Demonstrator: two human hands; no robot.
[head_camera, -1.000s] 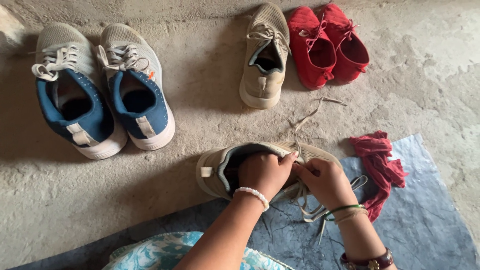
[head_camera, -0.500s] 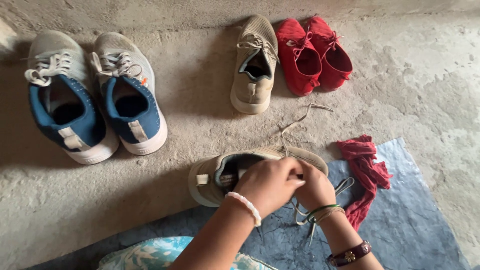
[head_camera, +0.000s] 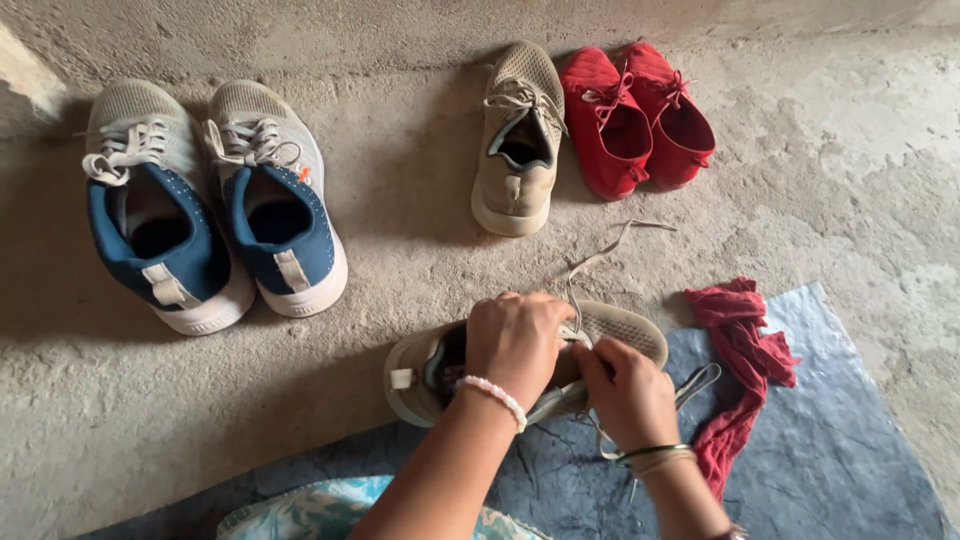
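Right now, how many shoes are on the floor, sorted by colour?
Blue and grey shoes: 2
Beige shoes: 2, one under the left hand and right hand
Red shoes: 2
Total: 6

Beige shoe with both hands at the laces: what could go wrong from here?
The loose lace end trails across the concrete floor and could snag or pick up grit. The left hand hides the shoe opening, so an eyelet could be missed. The right hand works close to the red cloth, which could tangle with the lace.
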